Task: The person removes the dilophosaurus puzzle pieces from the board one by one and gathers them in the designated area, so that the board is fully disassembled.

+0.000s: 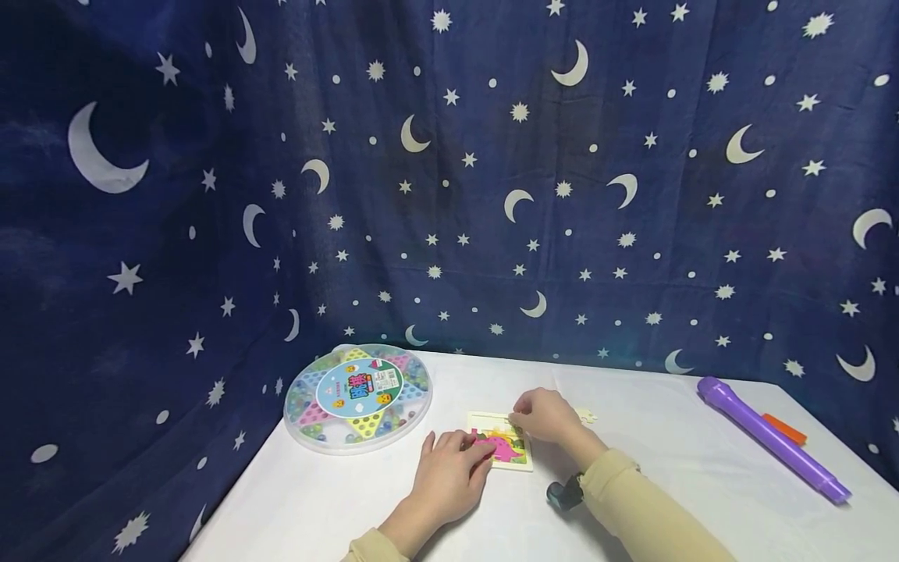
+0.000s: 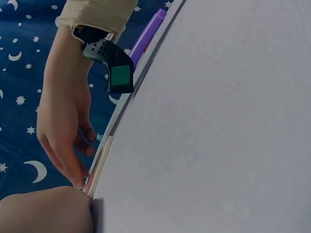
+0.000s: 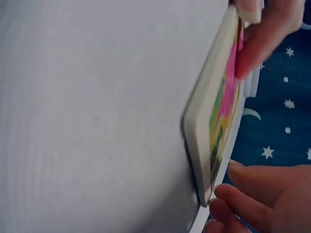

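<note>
A small jigsaw puzzle (image 1: 520,455) with a pale frame and a pink dinosaur lies on the white table. My left hand (image 1: 449,476) holds its lower left corner, the thumb by the edge and a finger on the pink picture. At the upper right corner is my right hand (image 1: 546,416), its thumb and fingers bent inward. In the right wrist view the right fingertips (image 3: 221,191) are close to the puzzle's edge (image 3: 194,138). Whether they pinch a small piece cannot be seen. Just beyond that hand lies a pale yellow puzzle piece (image 1: 585,415).
A round, clear game case (image 1: 358,398) with coloured marbles stands at the back left of the table (image 1: 316,507). On the right lie a purple tube-like stick (image 1: 772,439) and an orange object (image 1: 784,428). A starry blue curtain (image 1: 477,195) hangs behind.
</note>
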Demonstrator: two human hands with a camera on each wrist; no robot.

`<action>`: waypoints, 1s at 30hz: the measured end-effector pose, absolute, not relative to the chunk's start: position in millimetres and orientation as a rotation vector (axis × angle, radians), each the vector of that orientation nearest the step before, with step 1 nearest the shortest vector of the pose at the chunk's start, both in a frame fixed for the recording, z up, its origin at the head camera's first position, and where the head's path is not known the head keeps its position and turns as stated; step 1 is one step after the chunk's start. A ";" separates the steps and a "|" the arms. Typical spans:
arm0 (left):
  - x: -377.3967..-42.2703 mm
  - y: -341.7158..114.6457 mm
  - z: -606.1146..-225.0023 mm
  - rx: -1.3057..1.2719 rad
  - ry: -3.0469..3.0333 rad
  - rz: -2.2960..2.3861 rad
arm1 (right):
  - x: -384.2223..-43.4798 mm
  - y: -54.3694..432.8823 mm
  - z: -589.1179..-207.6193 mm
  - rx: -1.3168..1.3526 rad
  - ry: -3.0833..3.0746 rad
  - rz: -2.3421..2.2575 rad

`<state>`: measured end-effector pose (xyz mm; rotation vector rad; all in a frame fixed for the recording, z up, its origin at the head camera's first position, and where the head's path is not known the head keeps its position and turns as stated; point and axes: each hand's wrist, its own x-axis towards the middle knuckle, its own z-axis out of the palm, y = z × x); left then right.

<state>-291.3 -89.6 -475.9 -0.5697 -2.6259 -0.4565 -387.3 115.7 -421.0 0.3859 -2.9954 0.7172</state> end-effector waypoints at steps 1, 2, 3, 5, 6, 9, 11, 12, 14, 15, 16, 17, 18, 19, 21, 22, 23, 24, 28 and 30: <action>-291.1 -89.4 -475.7 -0.570 -2.629 -0.457 | -385.8 113.8 -420.1 0.374 -3.007 0.703; -290.6 -89.2 -475.0 -0.570 -2.631 -0.458 | -384.2 112.0 -418.8 0.364 -3.016 0.686; -290.1 -89.2 -474.4 -0.571 -2.633 -0.459 | -383.3 110.3 -418.0 0.356 -3.020 0.662; -289.3 -89.2 -473.3 -0.571 -2.634 -0.457 | -382.1 107.7 -417.1 0.338 -3.032 0.619; -289.2 -89.2 -472.9 -0.572 -2.632 -0.458 | -381.8 106.7 -416.9 0.327 -3.038 0.597; -289.0 -89.7 -472.9 -0.571 -2.640 -0.450 | -380.5 103.9 -416.7 0.306 -3.049 0.546; -289.3 -90.0 -473.6 -0.567 -2.655 -0.437 | -379.5 102.1 -416.6 0.311 -3.049 0.525; -289.4 -90.1 -474.0 -0.565 -2.663 -0.433 | -379.1 101.4 -416.9 0.316 -3.048 0.516; -289.4 -89.9 -474.5 -0.564 -2.676 -0.419 | -378.7 99.9 -417.5 0.329 -3.045 0.498; -289.2 -89.9 -474.5 -0.565 -2.680 -0.411 | -378.5 99.1 -417.6 0.330 -3.045 0.491; -289.2 -89.8 -474.8 -0.566 -2.681 -0.403 | -378.6 98.6 -417.9 0.330 -3.043 0.479; -289.1 -89.7 -475.1 -0.570 -2.679 -0.393 | -378.5 98.1 -418.3 0.340 -3.036 0.463; -288.7 -89.5 -474.9 -0.574 -2.676 -0.387 | -378.6 97.7 -418.3 0.342 -3.032 0.453; -288.2 -89.4 -474.6 -0.577 -2.673 -0.380 | -378.7 97.3 -418.2 0.346 -3.027 0.444; -287.6 -89.4 -474.5 -0.581 -2.680 -0.371 | -379.0 96.7 -417.9 0.353 -3.021 0.430; -287.3 -89.3 -474.3 -0.584 -2.684 -0.367 | -379.1 96.4 -417.9 0.361 -3.018 0.421; -287.1 -89.2 -474.4 -0.585 -2.689 -0.363 | -379.1 96.2 -417.7 0.368 -3.015 0.413; -287.0 -89.0 -474.6 -0.586 -2.695 -0.365 | -379.3 96.2 -417.5 0.369 -3.016 0.409; -287.6 -88.5 -475.0 -0.590 -2.705 -0.352 | -379.2 96.4 -417.0 0.397 -2.998 0.376; -288.1 -88.2 -475.5 -0.592 -2.698 -0.343 | -379.5 96.7 -416.7 0.414 -2.984 0.362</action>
